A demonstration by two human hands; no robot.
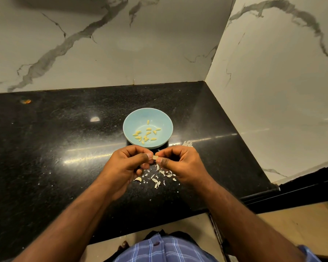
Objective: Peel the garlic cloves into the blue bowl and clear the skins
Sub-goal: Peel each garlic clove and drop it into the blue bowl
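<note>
Small pale garlic clove point(155, 157) pinched between the curled thumb and fingertips of the left hand point(127, 165) and of the right hand point(180, 163), both clamped on it just in front of the round light-blue ceramic bowl point(133, 118). Peeled yellowish cloves point(146, 133) lie scattered inside the bowl. Papery white skins point(156, 178) litter the polished black granite counter point(45, 148) in front of the bowl, beneath the hands.

Mid-frame on the table point(45, 148) sits the bowl point(130, 120) holding cloves point(145, 134); skins point(156, 178) lie just below it.
</note>
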